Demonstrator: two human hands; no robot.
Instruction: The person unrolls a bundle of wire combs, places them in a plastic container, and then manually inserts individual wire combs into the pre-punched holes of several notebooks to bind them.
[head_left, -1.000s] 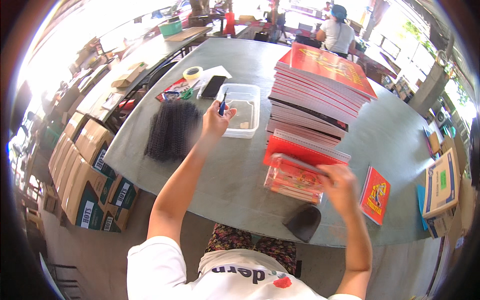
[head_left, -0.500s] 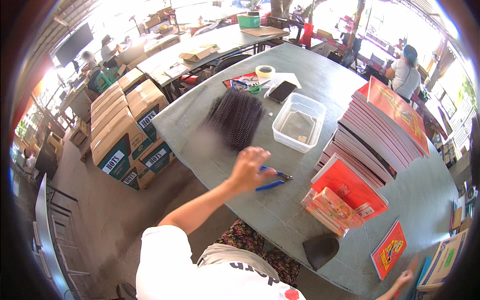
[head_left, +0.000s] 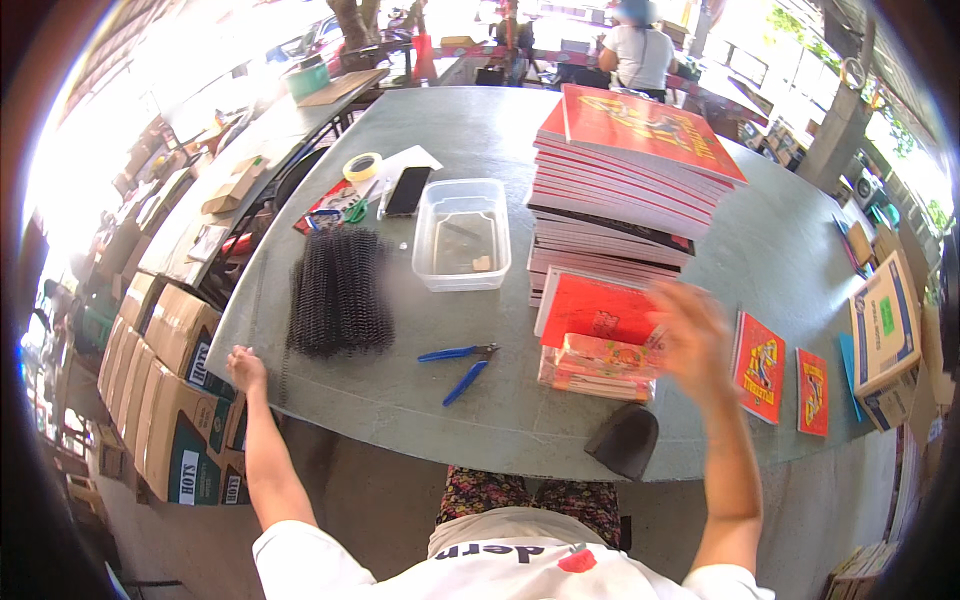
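Observation:
My left hand (head_left: 245, 369) is at the table's left edge with its fingers curled together. Beside it lie thin single coils; whether it pinches one is too small to tell. A thick bundle of black spiral binding coils (head_left: 342, 293) lies to its right. My right hand (head_left: 692, 335) is raised by the red spiral notebook (head_left: 600, 307), and motion smears its fingers. Below that notebook is a small pack of pink-red booklets (head_left: 600, 360). Blue-handled cutting pliers (head_left: 462, 370) lie spread on the table between my hands. Two red booklets, a larger one (head_left: 760, 366) and a smaller one (head_left: 812, 391), lie farther right.
A tall stack of red-covered books (head_left: 625, 190) stands mid-table. Left of it are a clear plastic tub (head_left: 461, 235), a phone (head_left: 408, 191) and a tape roll (head_left: 362, 167). A dark curved piece (head_left: 622, 442) sits at the near edge. Cartons (head_left: 190, 400) stand left; another person (head_left: 640, 55) sits beyond.
The view has turned right. My left hand has moved from above the pliers to the table's left edge. My right hand has left the far-right booklet, now lying flat, and come toward the red notebook.

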